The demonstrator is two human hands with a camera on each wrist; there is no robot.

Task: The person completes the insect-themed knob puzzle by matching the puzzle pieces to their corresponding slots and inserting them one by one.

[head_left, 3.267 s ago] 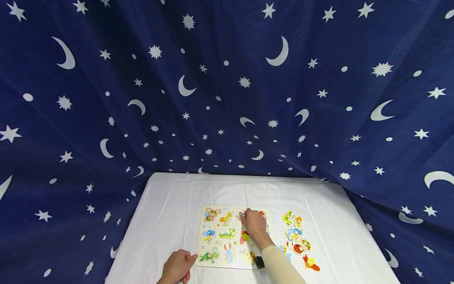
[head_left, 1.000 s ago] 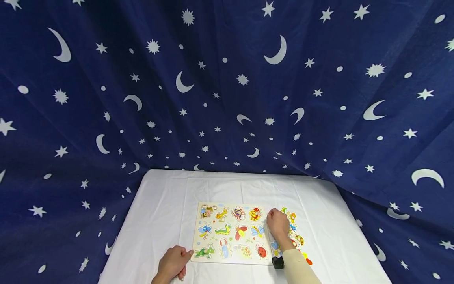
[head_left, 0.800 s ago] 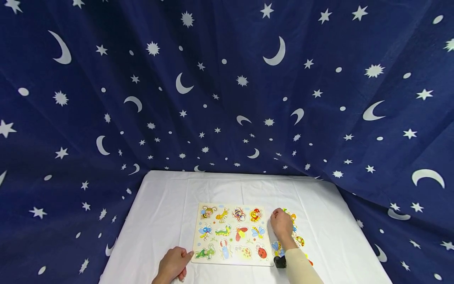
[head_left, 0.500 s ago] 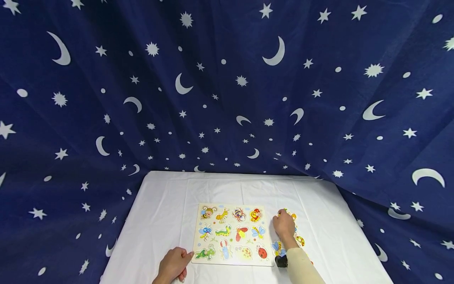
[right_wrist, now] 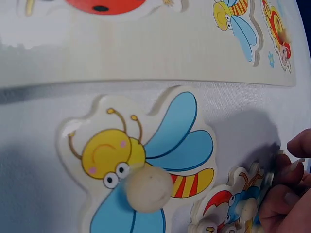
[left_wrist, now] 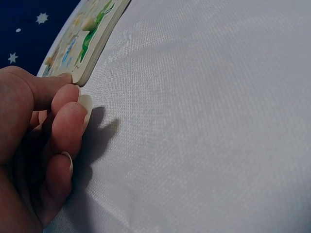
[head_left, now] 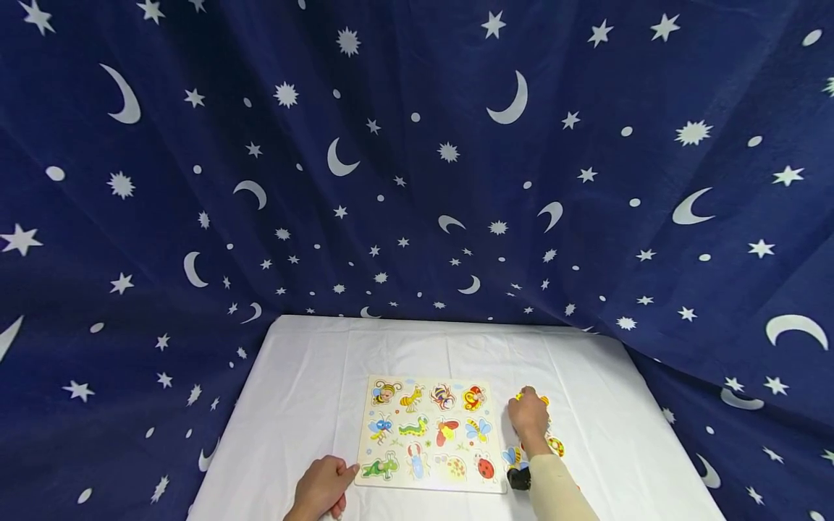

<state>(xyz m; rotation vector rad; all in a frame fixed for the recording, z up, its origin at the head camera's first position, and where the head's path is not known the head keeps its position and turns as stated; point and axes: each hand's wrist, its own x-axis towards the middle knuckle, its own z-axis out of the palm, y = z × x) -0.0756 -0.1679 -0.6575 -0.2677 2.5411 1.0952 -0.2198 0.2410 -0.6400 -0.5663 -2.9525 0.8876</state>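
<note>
Dark blue curtain (head_left: 417,181) with moons and stars hangs all round, and in front of it a white-clothed surface (head_left: 306,391) carries a wooden insect puzzle board (head_left: 431,433). The left hand (head_left: 321,490) sits at the board's near left corner, fingers (left_wrist: 68,121) loosely curled with one fingertip against the edge, gripping nothing. The right hand (head_left: 529,418) is over the loose pieces just right of the board, fingers curled round a yellow piece (head_left: 525,395); how firm the hold is, I cannot tell. Risk here: the pieces lie crowded and overlapping, so a lift could drag a neighbour, like the bee piece (right_wrist: 141,165) beside the board's edge. Plenty of bare cloth to the far side and left; the right edge lies beyond the pile.
</note>
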